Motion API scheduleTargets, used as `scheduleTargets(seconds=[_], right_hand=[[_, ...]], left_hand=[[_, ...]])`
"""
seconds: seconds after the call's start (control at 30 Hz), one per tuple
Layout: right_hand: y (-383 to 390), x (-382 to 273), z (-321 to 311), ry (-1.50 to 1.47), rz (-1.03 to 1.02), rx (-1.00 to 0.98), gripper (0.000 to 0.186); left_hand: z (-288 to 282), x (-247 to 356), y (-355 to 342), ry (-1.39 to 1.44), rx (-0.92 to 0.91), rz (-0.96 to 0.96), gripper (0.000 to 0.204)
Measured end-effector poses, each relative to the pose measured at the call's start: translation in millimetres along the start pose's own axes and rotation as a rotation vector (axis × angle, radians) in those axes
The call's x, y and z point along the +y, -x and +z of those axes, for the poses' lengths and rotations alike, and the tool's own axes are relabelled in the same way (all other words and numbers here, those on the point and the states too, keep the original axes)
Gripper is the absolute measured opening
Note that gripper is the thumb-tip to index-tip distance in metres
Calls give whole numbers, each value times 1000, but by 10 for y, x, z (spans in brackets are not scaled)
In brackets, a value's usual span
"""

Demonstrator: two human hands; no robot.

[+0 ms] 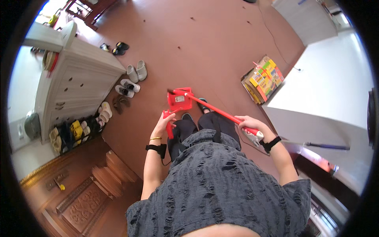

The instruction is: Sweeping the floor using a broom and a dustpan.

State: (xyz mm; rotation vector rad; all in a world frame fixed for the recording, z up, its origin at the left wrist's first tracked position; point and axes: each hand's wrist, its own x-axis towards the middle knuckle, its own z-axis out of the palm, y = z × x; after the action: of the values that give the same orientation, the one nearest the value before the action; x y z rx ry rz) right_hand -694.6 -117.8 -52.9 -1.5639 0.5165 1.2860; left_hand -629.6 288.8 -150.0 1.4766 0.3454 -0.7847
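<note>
My left hand (pixel 166 122) is closed round the red handle of a dustpan (pixel 182 105), whose red pan sits low by my feet. My right hand (pixel 248 123) grips a broom (pixel 215 109) near the white end of its red handle, which slants up and left across the pan. The broom's dark head (pixel 171 91) is over the pan's far left corner; whether they touch I cannot tell.
Shoes (pixel 128 87) and slippers line a white cabinet (pixel 75 87) on the left. A carved wooden door (pixel 75 205) is at lower left. Folded cardboard (pixel 263 81) leans by a white unit (pixel 312 79) on the right, with a cable (pixel 272 35) on the brown floor (pixel 209 43).
</note>
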Motion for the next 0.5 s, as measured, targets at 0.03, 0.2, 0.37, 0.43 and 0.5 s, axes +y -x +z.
scheduleTargets(seconds=[0.03, 0.2, 0.37, 0.43, 0.5], right_hand=[[122, 94, 97, -119, 16, 36, 71], [236, 870, 753, -409, -5, 220, 11], [145, 1397, 1430, -730, 5, 467, 15], [104, 1556, 1477, -816, -9, 516, 12], [101, 1619, 1453, -1001, -57, 559, 10]], left_hand=[[10, 75, 54, 67, -28, -78, 42], [-74, 59, 124, 449, -13, -366, 36], [-59, 73, 21, 383, 5, -293, 20], [-122, 87, -15, 361, -22, -278, 19], [-131, 144, 6, 330, -22, -241, 19]])
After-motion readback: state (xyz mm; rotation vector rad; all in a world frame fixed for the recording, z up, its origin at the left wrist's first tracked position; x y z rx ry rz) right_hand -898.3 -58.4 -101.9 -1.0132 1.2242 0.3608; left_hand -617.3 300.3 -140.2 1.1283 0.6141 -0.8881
